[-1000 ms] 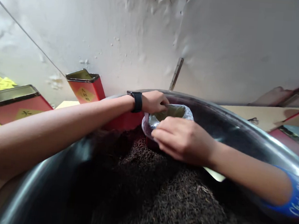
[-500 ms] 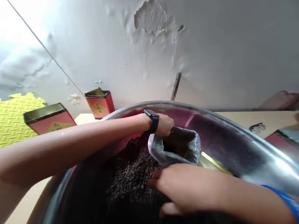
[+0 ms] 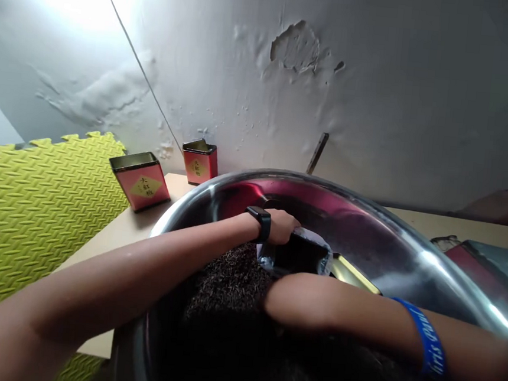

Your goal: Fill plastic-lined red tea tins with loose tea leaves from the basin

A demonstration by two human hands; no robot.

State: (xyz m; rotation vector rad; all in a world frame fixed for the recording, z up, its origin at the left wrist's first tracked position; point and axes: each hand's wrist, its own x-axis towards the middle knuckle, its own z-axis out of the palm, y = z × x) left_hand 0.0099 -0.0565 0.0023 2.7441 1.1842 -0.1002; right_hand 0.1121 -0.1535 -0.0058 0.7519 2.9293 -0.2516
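Observation:
A large metal basin (image 3: pixel 392 235) holds a heap of dark, dry leaves (image 3: pixel 228 280). Inside it stands a container lined with a clear plastic bag (image 3: pixel 316 240), its mouth facing up. My left hand (image 3: pixel 281 225), below a black watch, grips the bag's far left rim with closed fingers. In front of the container, my right hand (image 3: pixel 292 303) is low over the dark leaves; its fingers are hidden in shadow and blur. A gold-coloured tin lid or tray (image 3: pixel 353 274) lies to the container's right inside the basin.
Two red tins (image 3: pixel 143 185) (image 3: pixel 200 165) stand on the table (image 3: pixel 98 248) left of the basin. Another red tin with plastic over it (image 3: pixel 487 264) is at the right. Yellow foam matting (image 3: pixel 49 196) lies at left, and a peeling wall (image 3: pixel 377 106) rises behind.
The view has shifted left, showing more matting. My right hand's fingers, visible before, are now hidden as the hand dips towards the leaves. My left hand still holds the bag's rim.

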